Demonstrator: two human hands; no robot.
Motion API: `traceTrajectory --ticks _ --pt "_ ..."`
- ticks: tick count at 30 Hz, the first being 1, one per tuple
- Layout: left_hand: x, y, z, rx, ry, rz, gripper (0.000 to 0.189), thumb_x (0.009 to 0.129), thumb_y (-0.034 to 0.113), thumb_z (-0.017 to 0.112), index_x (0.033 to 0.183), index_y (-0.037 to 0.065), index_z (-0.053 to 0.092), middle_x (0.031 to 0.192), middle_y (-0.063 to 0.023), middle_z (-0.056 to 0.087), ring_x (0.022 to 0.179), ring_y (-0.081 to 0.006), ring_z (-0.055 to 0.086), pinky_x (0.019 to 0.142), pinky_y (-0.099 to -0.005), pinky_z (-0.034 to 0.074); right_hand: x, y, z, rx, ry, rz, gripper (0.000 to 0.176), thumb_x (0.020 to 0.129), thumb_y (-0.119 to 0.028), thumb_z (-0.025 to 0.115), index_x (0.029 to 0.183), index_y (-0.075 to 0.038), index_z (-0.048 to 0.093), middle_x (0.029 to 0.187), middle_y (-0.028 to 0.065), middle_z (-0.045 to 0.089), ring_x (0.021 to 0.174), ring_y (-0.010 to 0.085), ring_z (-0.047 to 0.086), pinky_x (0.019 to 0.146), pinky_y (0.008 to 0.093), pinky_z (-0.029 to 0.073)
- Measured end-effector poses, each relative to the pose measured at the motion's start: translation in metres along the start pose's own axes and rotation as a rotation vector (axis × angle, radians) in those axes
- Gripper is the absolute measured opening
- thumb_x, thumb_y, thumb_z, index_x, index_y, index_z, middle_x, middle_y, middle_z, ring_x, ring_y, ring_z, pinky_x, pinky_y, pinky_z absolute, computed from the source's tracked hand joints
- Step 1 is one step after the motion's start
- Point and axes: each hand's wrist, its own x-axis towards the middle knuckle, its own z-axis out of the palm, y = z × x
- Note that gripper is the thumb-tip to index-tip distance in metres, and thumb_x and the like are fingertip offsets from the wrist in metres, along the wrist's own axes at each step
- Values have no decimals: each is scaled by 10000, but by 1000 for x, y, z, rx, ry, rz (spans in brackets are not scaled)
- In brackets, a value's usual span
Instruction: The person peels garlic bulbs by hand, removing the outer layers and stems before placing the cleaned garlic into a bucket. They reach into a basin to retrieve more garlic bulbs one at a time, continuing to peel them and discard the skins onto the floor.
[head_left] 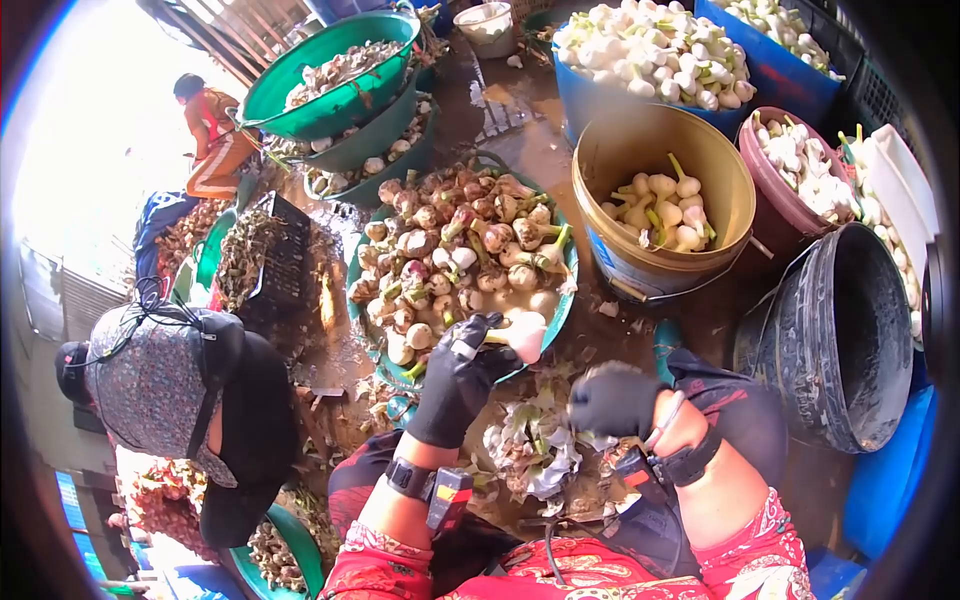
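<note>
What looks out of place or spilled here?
Peelings lie loose on the floor below the left hand and right hand, not in a container; farther out, the floor looks wet. Nothing looks clearly broken.

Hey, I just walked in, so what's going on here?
A person in black gloves is handling garlic. Their left hand holds one pale bulb at its stem end, over the near side of a green basin heaped with browner, dirtier bulbs. The right hand is blurred and apart from that bulb; whether it holds anything can't be told. A yellowish bucket holds some cleaner bulbs. Papery scraps lie below the hands, and a co-worker is at the left.
</note>
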Motion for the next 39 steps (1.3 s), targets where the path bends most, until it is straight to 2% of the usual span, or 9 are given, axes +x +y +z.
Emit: traceTrajectory --ticks 3,8,11,14,17,19,21,33,39 --pt "28 24 16 489 -252 118 440 914 153 555 1306 -2 429 1162 -146 580 974 -267 620 860 -374 523 10 11 23 -141 -277 -78 363 776 -385 608 878 -44 683 843 206 646 853 347 625 765 439 476" --pt "57 78 40 -257 -209 14 562 912 221 583 1377 -6 362 1266 -183 509 1130 -267 549 949 -387 461 10 10 12 -150 130 -129 438 768 -359 615 1054 -28 629 1027 195 631 984 360 582 849 429 456" --pt "59 16 -62 967 54 151 327 908 132 564 1187 -39 560 1109 -134 640 1031 -176 596 906 -314 468 4 4 -1 -135 172 -77 416 776 -336 610 1076 -47 610 1027 189 625 971 363 580 842 443 456" --pt "36 -29 -148 1329 63 -8 365 753 173 638 1073 0 609 781 -234 638 731 -399 626 647 -454 504 1 6 0 -79 97 -92 478 794 -369 576 1149 -49 556 1098 215 593 1035 371 557 895 456 445" --pt "36 -92 -205 1556 152 -260 450 749 334 622 1154 144 576 806 -186 659 737 -393 634 727 -461 515 2 22 12 -474 206 -507 354 778 -355 601 1060 -145 642 1066 147 612 987 355 565 829 455 464" --pt "49 -163 -254 1946 -84 125 509 717 309 676 1192 165 563 1111 -213 587 928 -339 628 786 -450 516 8 -8 -6 -150 60 -250 410 758 -419 624 1050 -133 657 1050 148 620 1002 332 567 853 450 456" --pt "53 -81 -174 1665 109 -447 498 712 279 679 1194 250 554 1183 -204 536 990 -355 604 795 -444 512 14 2 5 -147 114 -148 494 749 -455 632 1077 -86 642 1044 176 629 1026 346 561 894 430 438" --pt "66 -106 -176 1772 28 -486 565 687 278 723 1184 139 495 1100 -192 572 983 -370 607 769 -448 508 26 -5 16 -97 54 -146 430 799 -384 630 1113 -92 596 1004 195 606 944 372 588 815 448 469" --pt "58 -121 -160 1137 166 -334 511 698 326 722 1118 84 560 1029 -194 638 941 -350 628 799 -441 495 33 -24 4 -7 51 -97 441 809 -359 632 1138 -73 570 969 151 609 954 296 582 798 402 471"
